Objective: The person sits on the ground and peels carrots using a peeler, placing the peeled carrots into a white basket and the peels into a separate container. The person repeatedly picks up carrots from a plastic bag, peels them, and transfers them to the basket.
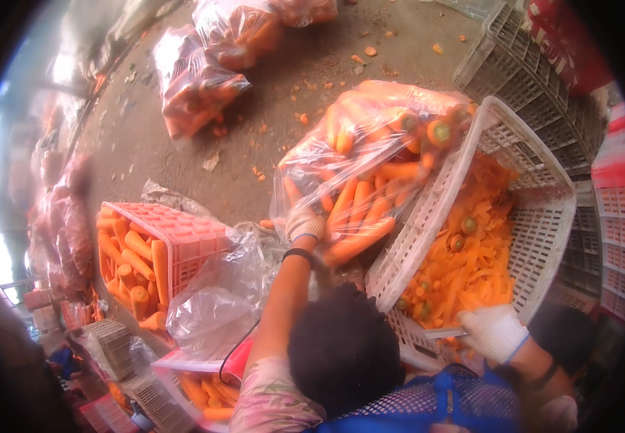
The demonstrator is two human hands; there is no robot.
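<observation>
My left hand, in a knitted work glove, reaches in at the mouth of a clear plastic bag full of carrots. Its fingers are partly behind the film, so its grip is unclear. A long loose carrot lies at the bag's mouth, just right of that wrist. My right hand, in a white glove, holds a flat metal hand tool, perhaps a peeler. This hand is over the near end of a white plastic crate, which contains carrot peelings and cut carrot ends.
A pink crate lies tipped on its side, with peeled carrots showing. Crumpled clear plastic is beside it. Filled carrot bags stand on the dirty floor beyond. Stacked grey crates border the right; more carrots lie lower left.
</observation>
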